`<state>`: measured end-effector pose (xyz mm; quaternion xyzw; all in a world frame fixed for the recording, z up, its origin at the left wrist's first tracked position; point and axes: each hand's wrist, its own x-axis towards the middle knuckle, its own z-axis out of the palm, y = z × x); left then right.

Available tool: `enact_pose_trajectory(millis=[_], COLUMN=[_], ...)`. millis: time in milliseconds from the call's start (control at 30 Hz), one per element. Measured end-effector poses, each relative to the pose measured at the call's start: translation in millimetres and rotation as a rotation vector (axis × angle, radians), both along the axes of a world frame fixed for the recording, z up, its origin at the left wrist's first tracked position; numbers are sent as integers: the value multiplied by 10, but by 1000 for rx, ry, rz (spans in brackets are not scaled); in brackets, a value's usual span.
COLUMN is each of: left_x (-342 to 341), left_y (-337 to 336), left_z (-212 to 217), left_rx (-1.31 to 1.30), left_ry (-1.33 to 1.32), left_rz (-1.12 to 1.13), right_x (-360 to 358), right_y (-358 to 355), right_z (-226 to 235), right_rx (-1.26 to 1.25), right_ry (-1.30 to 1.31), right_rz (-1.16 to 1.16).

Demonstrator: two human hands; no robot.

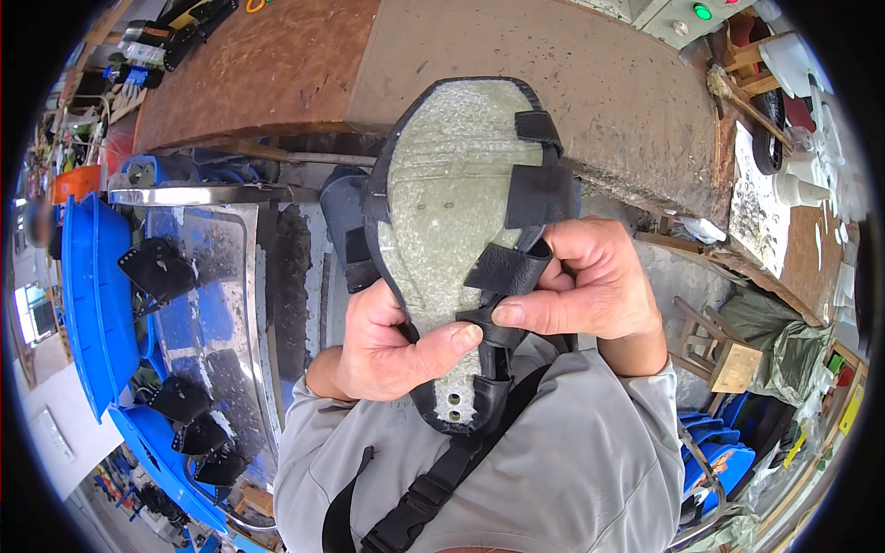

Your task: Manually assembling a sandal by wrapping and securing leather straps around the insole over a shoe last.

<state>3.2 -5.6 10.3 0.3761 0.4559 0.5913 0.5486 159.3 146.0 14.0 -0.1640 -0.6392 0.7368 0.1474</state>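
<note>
In front of my chest is a sandal [449, 175] with its grey-green insole board facing up, the broad toe end away from me and the heel with two small holes near my body. Black leather straps [539, 197] fold over its right edge onto the board. My left hand [396, 341] grips the narrow waist from the left, thumb lying across the board. From the right, my right hand [590, 286] pinches a black strap [487, 323] near the waist, with thumb and bent fingers closed. The sandal's underside is hidden.
A brown workbench [461, 55] runs across the far side. To the left, black leather pieces [159, 269] rest by blue bins [97, 295] and a metal-edged table [207, 195]. A wooden stool [735, 366] and blue plastic items [710, 452] stand right. A control box [678, 28] sits far right.
</note>
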Motion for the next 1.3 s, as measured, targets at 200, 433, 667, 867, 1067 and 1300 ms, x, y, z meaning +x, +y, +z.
enact_pose_trajectory(millis=[200, 433, 667, 867, 1067, 1300], left_x=[1, 56, 98, 104, 43, -158], left_y=[32, 78, 29, 41, 84, 232], left_z=[27, 92, 68, 55, 48, -136], left_rx=[21, 67, 59, 129, 102, 106], left_ry=[29, 91, -9, 157, 116, -249], left_rz=[-7, -44, -57, -18, -20, 255], right_x=[5, 51, 68, 84, 15, -211], right_y=[32, 39, 33, 27, 34, -60], right_z=[22, -20, -102, -153, -105, -155], right_rx=[20, -43, -54, -33, -61, 248], right_ry=[-9, 6, 30, 51, 13, 168], right_rz=[25, -16, -74, -73, -101, -582])
